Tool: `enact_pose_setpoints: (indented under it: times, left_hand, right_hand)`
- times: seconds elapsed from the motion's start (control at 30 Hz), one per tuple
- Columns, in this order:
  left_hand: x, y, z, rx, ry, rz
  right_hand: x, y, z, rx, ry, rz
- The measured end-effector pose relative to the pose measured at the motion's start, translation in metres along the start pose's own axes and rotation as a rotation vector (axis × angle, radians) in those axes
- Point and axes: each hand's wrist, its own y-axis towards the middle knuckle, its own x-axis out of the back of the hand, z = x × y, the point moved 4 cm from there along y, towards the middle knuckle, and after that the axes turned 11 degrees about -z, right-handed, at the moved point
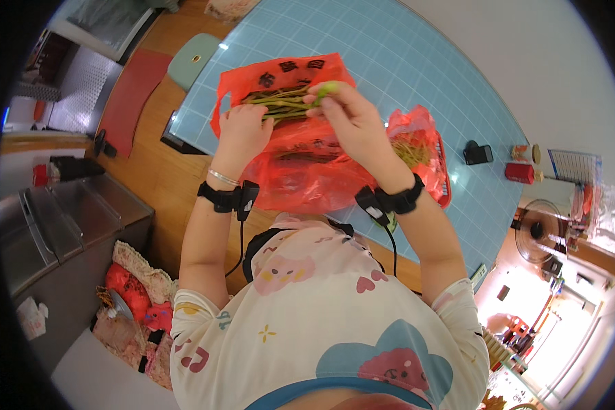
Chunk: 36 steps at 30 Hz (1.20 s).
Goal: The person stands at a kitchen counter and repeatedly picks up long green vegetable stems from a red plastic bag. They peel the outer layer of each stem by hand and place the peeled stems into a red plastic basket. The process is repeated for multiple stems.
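A red plastic bag (297, 64) with dark printing lies on the blue tiled-pattern table, its mouth showing a bundle of long green stems (287, 105). My left hand (246, 130) rests over the left part of the stems, fingertips on them; whether it grips any is unclear. My right hand (356, 120), above the right end of the bundle, pinches a bright green piece of vegetable (328, 89) between thumb and fingers. Nearer to me, more crumpled red plastic (307, 187) covers the table edge. Right of my right hand, thin yellowish-green stalks (412, 148) lie on red plastic in a red basket (445, 174).
A black object (477, 152) stands on the table right of the basket, with a glass jar (525, 154) and a red container (520, 173) farther right. A green stool (192, 59) is beyond the table's left edge. Black cables hang from both wrist straps.
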Motion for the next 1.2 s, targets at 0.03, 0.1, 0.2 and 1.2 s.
enact_pose_setpoints:
  times: [0.03, 0.1, 0.2, 1.2]
  left_hand:
    - [-0.002, -0.005, 0.009, -0.009, 0.056, 0.038]
    - [-0.008, -0.014, 0.024, -0.028, 0.163, 0.119]
    - [-0.010, -0.023, 0.040, -0.046, 0.308, 0.205]
    - [-0.075, -0.091, 0.025, -0.176, 0.337, 0.334]
  right_hand:
    - [-0.013, 0.009, -0.016, 0.036, -0.137, 0.053]
    - [-0.036, 0.026, -0.048, 0.115, -0.411, 0.156]
    - [-0.050, 0.041, -0.098, 0.183, -0.730, 0.174]
    - [0.033, -0.098, -0.169, -0.220, -1.003, 0.199]
